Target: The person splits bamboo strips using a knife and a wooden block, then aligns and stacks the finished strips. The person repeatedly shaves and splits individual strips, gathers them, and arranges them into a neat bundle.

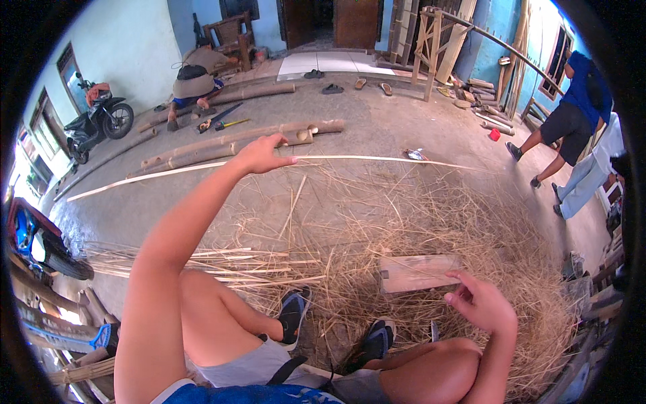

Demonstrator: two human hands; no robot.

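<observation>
My left hand (pixel 262 156) reaches out ahead with thumb and fingers apart. It lies over a long pale bamboo strip (pixel 363 157), which passes behind the hand and runs out to both sides; no grip on it shows. On the right, my right hand (pixel 483 304) hangs above the shavings, loosely curved, with a gap between thumb and forefinger and nothing seen in it. Just beyond its fingertips is a wooden block (pixel 410 273). A small metal blade (pixel 434 330) shows near my right knee, apart from the hand.
Bamboo shavings (pixel 484 229) cover the floor at right; thin split strips (pixel 235 266) lie at left. Bamboo poles (pixel 235 141), a handsaw (pixel 219 116) and a yellow-handled tool (pixel 232 124) lie farther off. One person (pixel 195 84) crouches there; two others stand at right. A motorbike (pixel 101 118) is parked left.
</observation>
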